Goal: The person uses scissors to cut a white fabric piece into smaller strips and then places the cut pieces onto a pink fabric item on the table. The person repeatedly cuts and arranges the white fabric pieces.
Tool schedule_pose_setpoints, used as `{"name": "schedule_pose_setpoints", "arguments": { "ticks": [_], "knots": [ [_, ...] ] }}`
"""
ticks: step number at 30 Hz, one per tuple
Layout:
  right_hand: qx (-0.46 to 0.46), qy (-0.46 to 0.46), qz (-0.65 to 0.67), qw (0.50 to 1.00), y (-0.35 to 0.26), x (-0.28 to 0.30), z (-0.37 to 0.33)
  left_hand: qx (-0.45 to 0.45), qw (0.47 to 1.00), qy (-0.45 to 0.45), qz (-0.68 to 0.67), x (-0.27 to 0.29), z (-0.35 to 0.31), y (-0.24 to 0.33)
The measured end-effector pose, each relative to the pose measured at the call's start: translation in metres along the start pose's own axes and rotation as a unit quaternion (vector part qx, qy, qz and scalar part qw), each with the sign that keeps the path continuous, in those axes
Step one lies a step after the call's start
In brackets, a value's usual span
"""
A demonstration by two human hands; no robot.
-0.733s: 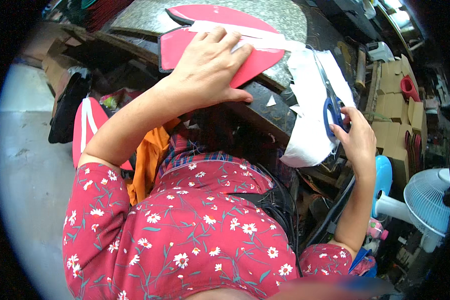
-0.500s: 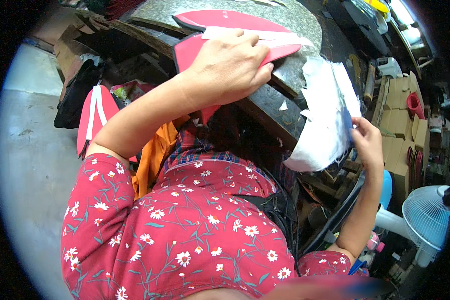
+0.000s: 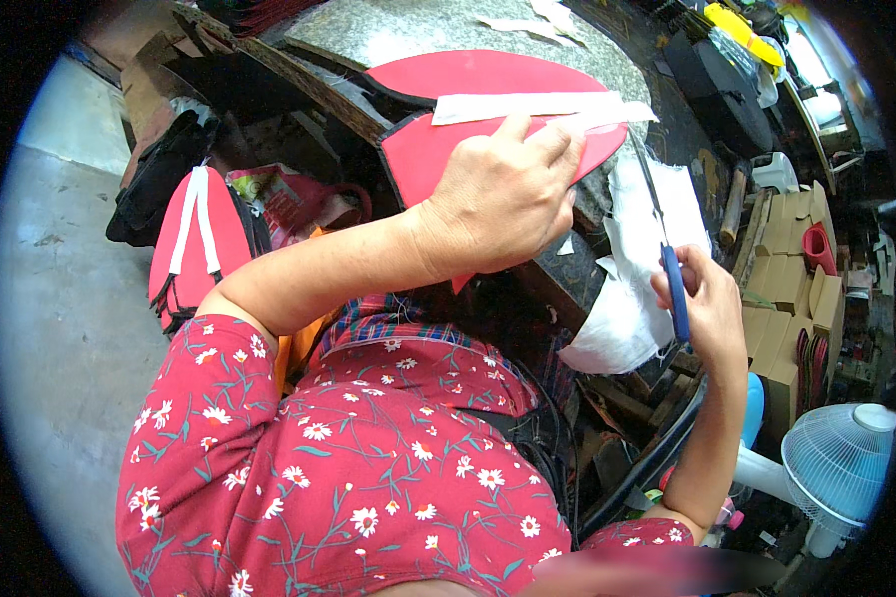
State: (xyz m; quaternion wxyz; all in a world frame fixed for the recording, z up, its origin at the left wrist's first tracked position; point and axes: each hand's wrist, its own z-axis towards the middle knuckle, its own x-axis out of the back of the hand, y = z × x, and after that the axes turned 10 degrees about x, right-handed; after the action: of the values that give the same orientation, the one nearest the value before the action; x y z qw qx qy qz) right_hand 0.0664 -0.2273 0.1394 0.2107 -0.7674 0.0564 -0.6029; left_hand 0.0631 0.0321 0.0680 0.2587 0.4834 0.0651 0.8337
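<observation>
A red pointed panel (image 3: pixel 433 159) with black edging lies at the rim of the grey stone slab, with another red panel (image 3: pixel 478 72) beyond it. A white strip (image 3: pixel 518 104) runs across them, and its end sticks out past the right tip. Curled over the near panel, my left hand (image 3: pixel 513 194) presses the strip with its fingertips; its thumb is partly hidden. My right hand (image 3: pixel 702 298) is closed on the blue handles of a pair of scissors (image 3: pixel 673 284), whose blades point up toward the strip's loose end. White fabric (image 3: pixel 622 313) hangs just behind the scissors.
Strip scraps lie on the far part of the stone slab (image 3: pixel 368 30). More red panels with white strips (image 3: pixel 199 229) are stacked at the left. Cardboard boxes (image 3: pixel 782 259) and a white-and-blue fan (image 3: pixel 836 463) stand at the right.
The scissors have come up from beside the white fabric, with their blades now near the strip's end. My left hand and the red panels have shifted slightly right and nearer.
</observation>
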Motion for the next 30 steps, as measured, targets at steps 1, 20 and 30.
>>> {"name": "schedule_pose_setpoints", "arguments": {
  "ticks": [1,20,30],
  "knots": [
    [0.003,0.006,-0.009,1.0,-0.004,-0.001,0.004,-0.003,1.0,-0.006,-0.003,0.0,-0.001,0.001],
    [0.045,0.042,0.174,0.983,-0.001,-0.03,0.016,-0.008,1.0,-0.005,-0.005,-0.004,-0.005,0.003],
    [0.061,0.059,0.325,0.942,0.012,-0.038,0.012,-0.006,1.0,0.02,-0.005,-0.007,-0.004,0.002]
  ]
}}
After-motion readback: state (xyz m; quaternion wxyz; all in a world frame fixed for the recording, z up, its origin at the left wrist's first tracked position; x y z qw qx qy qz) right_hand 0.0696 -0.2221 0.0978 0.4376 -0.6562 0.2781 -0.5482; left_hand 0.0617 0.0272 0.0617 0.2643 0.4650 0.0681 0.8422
